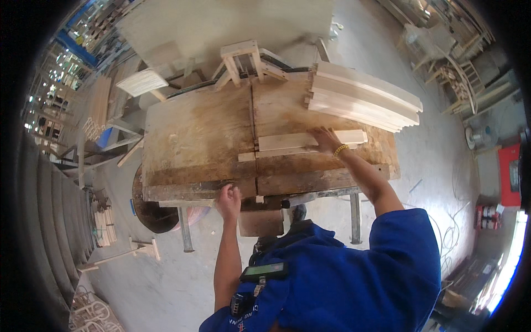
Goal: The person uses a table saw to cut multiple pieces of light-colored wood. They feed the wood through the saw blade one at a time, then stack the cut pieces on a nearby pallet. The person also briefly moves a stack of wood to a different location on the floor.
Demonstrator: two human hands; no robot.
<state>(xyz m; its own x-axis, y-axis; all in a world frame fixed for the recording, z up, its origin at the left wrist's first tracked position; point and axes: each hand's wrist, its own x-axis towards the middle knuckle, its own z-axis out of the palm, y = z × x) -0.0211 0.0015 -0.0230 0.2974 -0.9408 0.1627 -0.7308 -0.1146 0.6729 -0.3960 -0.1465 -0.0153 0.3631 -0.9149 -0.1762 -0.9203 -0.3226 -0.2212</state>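
My right hand (pixel 325 139) lies on a pale wooden board (pixel 285 141) on the workbench, its fingers stretched across the top. A thinner wooden strip (pixel 247 157) sits along the board's near side, partly covered by it and reaching farther left. My left hand (pixel 228 200) is at the bench's front edge, left of the centre gap, with its fingers curled in. Whatever those fingers may hold is too small to make out. The worn wooden workbench (pixel 199 127) has a dark gap running through its middle.
At the bench's back right lies a stack of pale boards (pixel 365 97). A small wooden frame (pixel 240 52) stands at the back middle. Behind is a large pale panel (pixel 221 25). A round dark stool top (pixel 149 207) is below the left end, and wooden chair frames (pixel 434 41) stand far right.
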